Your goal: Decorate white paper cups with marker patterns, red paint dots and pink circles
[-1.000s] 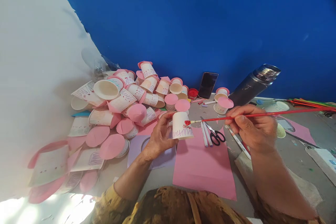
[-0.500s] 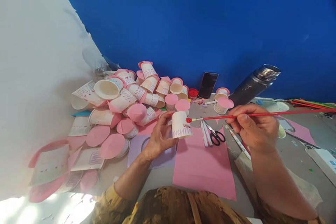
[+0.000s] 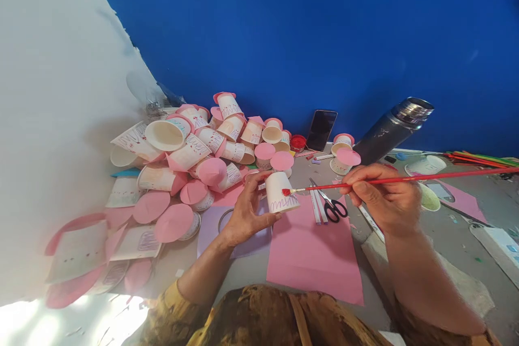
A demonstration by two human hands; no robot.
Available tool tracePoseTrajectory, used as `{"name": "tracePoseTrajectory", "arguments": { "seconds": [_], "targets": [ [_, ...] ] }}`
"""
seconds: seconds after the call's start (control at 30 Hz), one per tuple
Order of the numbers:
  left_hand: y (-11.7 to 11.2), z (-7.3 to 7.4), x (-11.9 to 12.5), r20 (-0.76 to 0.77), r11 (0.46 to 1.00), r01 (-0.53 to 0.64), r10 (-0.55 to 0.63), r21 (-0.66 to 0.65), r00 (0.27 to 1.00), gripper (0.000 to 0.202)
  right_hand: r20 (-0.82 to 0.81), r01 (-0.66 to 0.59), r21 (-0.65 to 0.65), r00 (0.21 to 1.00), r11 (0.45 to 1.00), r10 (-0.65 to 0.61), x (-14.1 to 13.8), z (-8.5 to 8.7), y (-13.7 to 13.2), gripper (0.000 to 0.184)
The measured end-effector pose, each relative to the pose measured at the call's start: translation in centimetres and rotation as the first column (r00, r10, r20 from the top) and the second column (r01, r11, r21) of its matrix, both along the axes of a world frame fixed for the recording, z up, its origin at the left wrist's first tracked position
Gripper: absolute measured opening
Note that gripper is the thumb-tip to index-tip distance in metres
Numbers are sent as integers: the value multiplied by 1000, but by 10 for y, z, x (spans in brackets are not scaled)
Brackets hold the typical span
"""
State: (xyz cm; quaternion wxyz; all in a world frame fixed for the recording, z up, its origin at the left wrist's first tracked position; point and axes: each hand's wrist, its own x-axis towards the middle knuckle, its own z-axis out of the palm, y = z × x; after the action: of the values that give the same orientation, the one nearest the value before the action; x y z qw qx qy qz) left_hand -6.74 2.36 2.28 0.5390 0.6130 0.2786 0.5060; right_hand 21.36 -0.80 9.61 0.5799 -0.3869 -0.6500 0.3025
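My left hand (image 3: 248, 215) grips a white paper cup (image 3: 279, 193) from its left side, thumb below and fingers behind. The cup is upside down and slightly tilted, with a purple squiggle around its rim. My right hand (image 3: 383, 197) pinches a long paintbrush (image 3: 324, 187) with a red handle, held level. Its tip, loaded with red paint, is at the cup's side wall. Below the cup lie a pink paper sheet (image 3: 316, 265), black-handled scissors (image 3: 335, 210) and white marker pens (image 3: 315, 205).
Many decorated cups with pink paper tops (image 3: 213, 173) are piled at the left. A small red paint pot (image 3: 298, 143), a phone (image 3: 321, 130) and a dark flask (image 3: 393, 130) stand by the blue wall. A roll of tape lies on purple paper (image 3: 211, 232).
The brush and my right hand have moved slightly left, bringing the red tip further across the cup's wall. The cup has tilted a little in my left hand.
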Motion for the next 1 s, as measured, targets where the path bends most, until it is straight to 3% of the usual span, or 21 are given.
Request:
{"name": "tracePoseTrajectory", "arguments": {
  "seconds": [0.4, 0.6, 0.8, 1.0],
  "targets": [
    [0, -1, 1, -3, 1000, 8, -8, -19, 1000, 77, -14, -4, -32, 1000, 999, 4, -6, 1, 0, 11],
    [0, -2, 0, -3, 1000, 8, -8, -2, 1000, 77, -44, 11, 26, 999, 1000, -10, 0, 0, 1, 6],
    [0, -5, -1, 7, 1000, 15, -15, 11, 1000, 79, 37, -34, 16, 999, 999, 34, -1, -1, 3, 10],
    [0, -6, -1, 18, 1000, 19, -19, 8, 1000, 78, -12, 3, 36, 1000, 999, -2, 0, -2, 1, 8]
  ]
}}
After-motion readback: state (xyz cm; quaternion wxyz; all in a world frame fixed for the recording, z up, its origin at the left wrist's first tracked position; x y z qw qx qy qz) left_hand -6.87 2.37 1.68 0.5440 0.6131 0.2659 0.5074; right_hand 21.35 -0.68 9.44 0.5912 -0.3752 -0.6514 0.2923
